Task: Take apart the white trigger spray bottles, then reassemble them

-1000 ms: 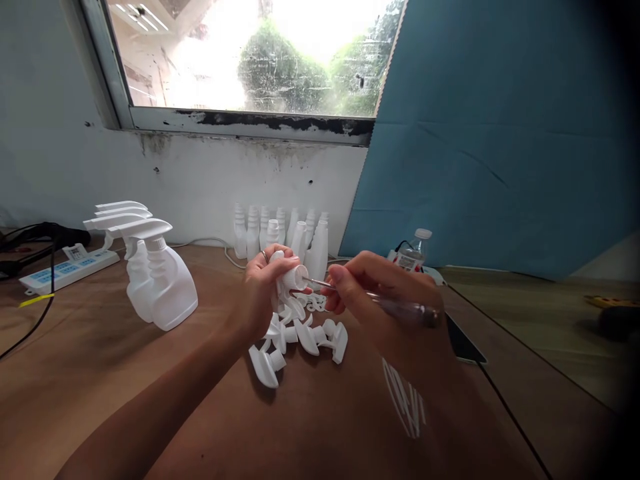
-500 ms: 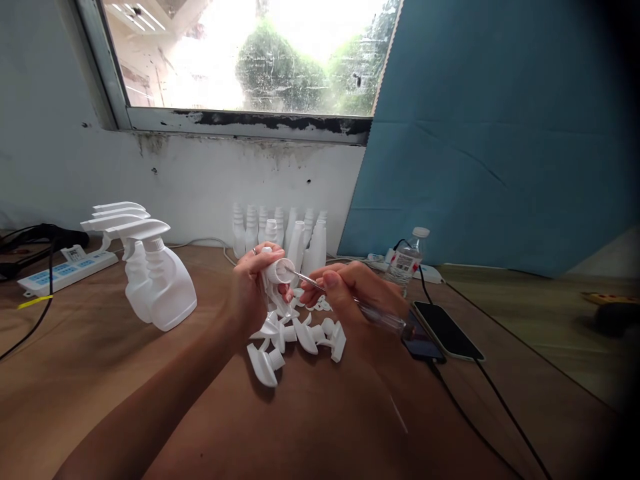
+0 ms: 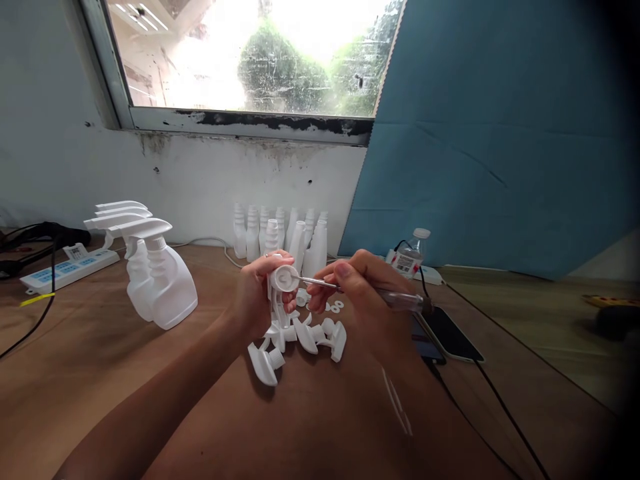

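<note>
My left hand (image 3: 260, 283) is closed around a white spray trigger head (image 3: 286, 279), its round cap opening turned towards me. In my right hand (image 3: 360, 287) is a screwdriver (image 3: 400, 300) with a clear handle and a thin metal shaft. The shaft's tip points left, right beside the cap's rim; whether it touches is hard to tell. Below the hands several more white trigger heads (image 3: 265, 365) lie on the brown table. Small white rings (image 3: 337, 306) lie behind them, partly hidden by my fingers.
Assembled spray bottles (image 3: 173, 287) stand at left, near a power strip (image 3: 70, 270). Several bare white bottles (image 3: 315, 247) stand by the wall. A clear plastic bottle (image 3: 414, 250) and a phone (image 3: 453, 333) with cables are at right. Thin clear tubes (image 3: 395, 403) show near my right forearm.
The screwdriver tip has come out of the cap opening and moved slightly right with my right hand. The trigger head in my left hand has turned more towards me.
</note>
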Motion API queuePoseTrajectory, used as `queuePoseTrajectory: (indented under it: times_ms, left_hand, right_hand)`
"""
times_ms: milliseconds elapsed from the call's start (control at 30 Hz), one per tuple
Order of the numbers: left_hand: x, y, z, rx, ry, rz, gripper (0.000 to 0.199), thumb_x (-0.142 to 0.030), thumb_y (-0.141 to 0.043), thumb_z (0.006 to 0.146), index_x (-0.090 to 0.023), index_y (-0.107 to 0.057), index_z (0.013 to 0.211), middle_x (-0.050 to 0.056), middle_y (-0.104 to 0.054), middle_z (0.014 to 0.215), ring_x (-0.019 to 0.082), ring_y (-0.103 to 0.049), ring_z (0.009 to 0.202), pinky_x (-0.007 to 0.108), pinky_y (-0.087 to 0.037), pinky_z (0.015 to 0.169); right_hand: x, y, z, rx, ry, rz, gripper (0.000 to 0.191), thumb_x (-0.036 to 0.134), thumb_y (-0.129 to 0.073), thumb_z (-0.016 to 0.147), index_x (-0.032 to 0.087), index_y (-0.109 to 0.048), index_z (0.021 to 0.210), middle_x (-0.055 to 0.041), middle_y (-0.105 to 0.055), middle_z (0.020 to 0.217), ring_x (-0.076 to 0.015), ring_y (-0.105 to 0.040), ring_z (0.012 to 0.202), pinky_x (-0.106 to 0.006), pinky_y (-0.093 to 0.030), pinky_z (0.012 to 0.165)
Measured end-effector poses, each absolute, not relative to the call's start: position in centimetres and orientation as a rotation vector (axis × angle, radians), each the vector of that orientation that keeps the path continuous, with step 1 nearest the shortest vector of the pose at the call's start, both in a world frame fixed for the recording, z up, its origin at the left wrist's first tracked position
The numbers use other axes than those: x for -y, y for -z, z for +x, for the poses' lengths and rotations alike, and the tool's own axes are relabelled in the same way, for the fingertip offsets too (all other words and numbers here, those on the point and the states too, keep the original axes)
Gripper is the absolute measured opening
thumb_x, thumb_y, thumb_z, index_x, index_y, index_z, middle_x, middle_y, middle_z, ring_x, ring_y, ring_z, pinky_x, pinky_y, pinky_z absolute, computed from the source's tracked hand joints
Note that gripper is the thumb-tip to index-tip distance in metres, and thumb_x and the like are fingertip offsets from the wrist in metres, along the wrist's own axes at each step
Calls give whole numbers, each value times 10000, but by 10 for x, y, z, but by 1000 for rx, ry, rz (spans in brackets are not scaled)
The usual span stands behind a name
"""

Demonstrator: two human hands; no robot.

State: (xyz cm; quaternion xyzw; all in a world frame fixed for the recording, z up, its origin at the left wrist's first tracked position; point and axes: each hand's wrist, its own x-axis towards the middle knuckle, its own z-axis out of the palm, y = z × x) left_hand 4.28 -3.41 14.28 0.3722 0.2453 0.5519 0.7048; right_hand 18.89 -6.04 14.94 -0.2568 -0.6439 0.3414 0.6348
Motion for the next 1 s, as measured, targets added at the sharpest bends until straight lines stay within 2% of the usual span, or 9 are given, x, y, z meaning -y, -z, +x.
queuePoseTrajectory:
  times_ms: [267,467,600,800,1000]
  left_hand:
    - [44,-144,45,-372,-949,735,167,-193,-484,784,-143,-472,626,27,-516,519,65,-399,372,137,-311,316]
    - [43,-145,45,-466,-994,760,147,-179,-510,767,-151,-475,627,22,-500,482,77,-399,369,152,-332,327]
    - [42,-146,43,-494,-995,761,137,-172,-534,743,-155,-473,621,2,-464,460,80,-395,370,155,-327,328]
    - [39,-142,42,-528,-908,768,139,-211,-546,747,-148,-495,634,19,-498,475,77,-400,379,163,-337,352]
    - [40,-139,42,-584,-886,845,161,-222,-588,726,-159,-477,630,6,-477,484,83,-404,394,177,-329,363]
  right_hand:
    - [56,-149,184,1267,-1132,-455,229,220,-519,852,182,-507,626,-17,-670,607,-150,-597,414,-266,-476,373]
    - [47,-149,192,1236,-1213,-462,251,226,-493,833,184,-498,585,-17,-660,569,-147,-565,367,-243,-420,325]
    - [44,-149,195,1242,-1218,-468,242,225,-490,815,189,-502,576,-5,-647,543,-148,-553,350,-248,-418,318]
    - [45,-150,195,1289,-1232,-496,239,213,-503,799,187,-487,562,-6,-627,513,-143,-543,335,-244,-419,329]
    - [39,-149,197,1186,-1541,-599,286,248,-509,777,170,-468,505,-41,-606,476,-122,-497,294,-210,-352,299]
